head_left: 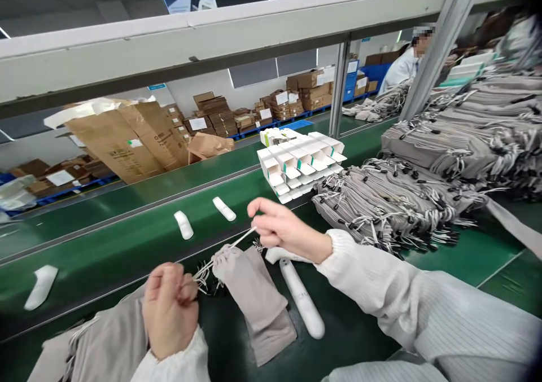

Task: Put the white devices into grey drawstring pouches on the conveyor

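A grey drawstring pouch lies on the dark green surface before me, its gathered mouth between my hands. My left hand is closed on white cord at the left of the mouth. Over on the other side, my right hand pinches the cord, which runs taut to the pouch. Another grey pouch lies beneath this one. Just right of them rests a white handheld device. A second white device lies partly hidden under my right hand and wrist.
Several white devices lie along the green conveyor belt. Open white boxes are stacked beyond my right hand. Piles of grey pouches fill the right side, and more pouches lie at lower left. A metal beam crosses above; a co-worker is at far right.
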`<action>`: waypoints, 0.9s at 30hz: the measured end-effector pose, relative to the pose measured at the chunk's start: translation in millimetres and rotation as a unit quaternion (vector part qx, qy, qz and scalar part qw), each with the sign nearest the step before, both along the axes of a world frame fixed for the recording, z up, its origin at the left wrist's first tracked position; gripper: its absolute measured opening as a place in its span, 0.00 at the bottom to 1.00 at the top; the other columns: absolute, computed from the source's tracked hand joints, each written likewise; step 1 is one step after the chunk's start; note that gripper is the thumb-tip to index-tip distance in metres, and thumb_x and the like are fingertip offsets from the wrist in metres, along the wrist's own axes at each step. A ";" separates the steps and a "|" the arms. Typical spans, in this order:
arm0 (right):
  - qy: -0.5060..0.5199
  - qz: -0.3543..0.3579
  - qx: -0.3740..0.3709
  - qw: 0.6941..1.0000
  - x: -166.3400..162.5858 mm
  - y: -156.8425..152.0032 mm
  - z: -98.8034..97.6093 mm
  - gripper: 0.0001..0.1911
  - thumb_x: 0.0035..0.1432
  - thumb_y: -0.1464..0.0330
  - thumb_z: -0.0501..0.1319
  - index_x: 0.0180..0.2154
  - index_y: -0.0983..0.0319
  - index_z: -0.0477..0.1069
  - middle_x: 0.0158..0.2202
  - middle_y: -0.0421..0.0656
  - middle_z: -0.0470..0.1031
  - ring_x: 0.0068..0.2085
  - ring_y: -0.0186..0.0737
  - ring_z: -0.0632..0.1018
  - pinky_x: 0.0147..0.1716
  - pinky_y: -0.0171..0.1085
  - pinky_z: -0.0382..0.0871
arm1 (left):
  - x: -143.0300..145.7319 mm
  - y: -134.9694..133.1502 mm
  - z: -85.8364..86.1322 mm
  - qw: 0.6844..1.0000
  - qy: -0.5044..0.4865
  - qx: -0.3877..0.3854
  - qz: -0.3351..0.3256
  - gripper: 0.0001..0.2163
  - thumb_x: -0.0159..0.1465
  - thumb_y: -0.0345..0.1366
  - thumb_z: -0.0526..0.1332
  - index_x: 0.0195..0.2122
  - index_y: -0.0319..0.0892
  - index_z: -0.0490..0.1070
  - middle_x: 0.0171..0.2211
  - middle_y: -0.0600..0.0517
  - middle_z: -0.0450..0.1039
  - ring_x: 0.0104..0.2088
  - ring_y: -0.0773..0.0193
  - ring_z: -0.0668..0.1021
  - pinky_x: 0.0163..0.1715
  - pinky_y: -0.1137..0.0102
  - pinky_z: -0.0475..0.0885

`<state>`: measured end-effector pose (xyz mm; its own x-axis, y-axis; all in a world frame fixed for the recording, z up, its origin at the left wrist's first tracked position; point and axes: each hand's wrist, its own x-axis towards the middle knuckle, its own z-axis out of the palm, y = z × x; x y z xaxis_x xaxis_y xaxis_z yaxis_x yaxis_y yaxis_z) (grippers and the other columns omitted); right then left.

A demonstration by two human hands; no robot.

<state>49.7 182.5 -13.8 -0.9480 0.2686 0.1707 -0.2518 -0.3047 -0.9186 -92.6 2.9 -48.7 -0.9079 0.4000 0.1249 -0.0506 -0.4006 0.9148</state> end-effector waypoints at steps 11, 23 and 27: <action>-0.004 -0.305 0.334 0.892 -148.0 75.3 36.4 0.11 0.68 0.71 0.44 0.49 0.57 0.59 0.26 0.34 0.66 0.29 0.31 0.75 0.39 0.33 0.69 | -15.6 26.7 -82.7 0.801 0.448 -0.398 -0.015 0.08 0.62 0.30 0.59 0.40 0.43 0.76 0.40 0.46 0.76 0.44 0.52 0.75 0.46 0.56 0.69; -0.311 -0.125 0.593 0.732 -206.0 68.3 -84.5 0.17 0.64 0.74 0.56 0.54 0.71 0.66 0.51 0.66 0.71 0.51 0.58 0.76 0.49 0.57 0.66 | 5.5 14.9 -86.0 0.732 0.501 -0.461 0.012 0.04 0.59 0.29 0.65 0.30 0.46 0.75 0.34 0.52 0.75 0.41 0.59 0.73 0.50 0.58 0.63; -0.244 -0.069 0.584 0.772 -213.0 83.4 -71.9 0.33 0.54 0.81 0.60 0.61 0.74 0.57 0.51 0.72 0.68 0.52 0.60 0.76 0.49 0.50 0.67 | 7.0 11.8 -77.7 0.723 0.521 -0.453 -0.027 0.06 0.60 0.26 0.61 0.28 0.44 0.71 0.34 0.50 0.76 0.42 0.58 0.72 0.50 0.58 0.61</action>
